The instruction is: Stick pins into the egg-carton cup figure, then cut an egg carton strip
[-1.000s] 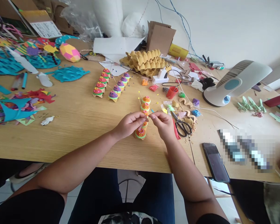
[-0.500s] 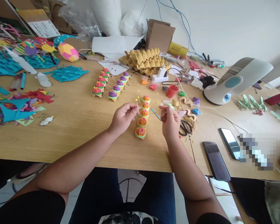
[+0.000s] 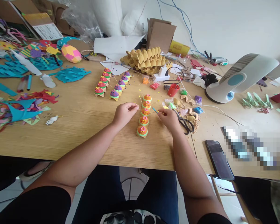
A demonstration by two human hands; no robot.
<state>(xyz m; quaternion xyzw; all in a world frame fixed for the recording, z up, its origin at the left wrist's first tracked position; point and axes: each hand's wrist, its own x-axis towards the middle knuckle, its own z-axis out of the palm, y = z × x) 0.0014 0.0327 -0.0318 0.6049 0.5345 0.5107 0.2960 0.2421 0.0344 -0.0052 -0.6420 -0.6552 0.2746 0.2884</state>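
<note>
A row of orange-topped egg-carton cups [image 3: 142, 131] with green bands and small clay faces stands on the table between my hands. Thin sticks with yellow tips [image 3: 140, 90] poke out from its far end. My left hand [image 3: 125, 115] is closed in a pinch on a thin yellow-tipped stick, just left of the row. On the other side, my right hand [image 3: 169, 119] pinches the outer end of a thin stick reaching out from the row. Its fingertips partly cover a blue tool [image 3: 155, 109]. Black-handled scissors [image 3: 188, 124] lie beside that hand.
Red-topped [image 3: 99, 91] and purple-topped cup rows [image 3: 114, 93] stand further back. Behind are stacked egg cartons [image 3: 144, 59] and a red cup [image 3: 173, 90]. A white fan [image 3: 238, 79] and a phone [image 3: 219, 160] are at right; paper scraps [image 3: 23, 109] at left.
My right hand has come left and lower, its fingertips now at the stick and over the blue tool. My left hand stays beside the row, still pinching. The view has shifted slightly.
</note>
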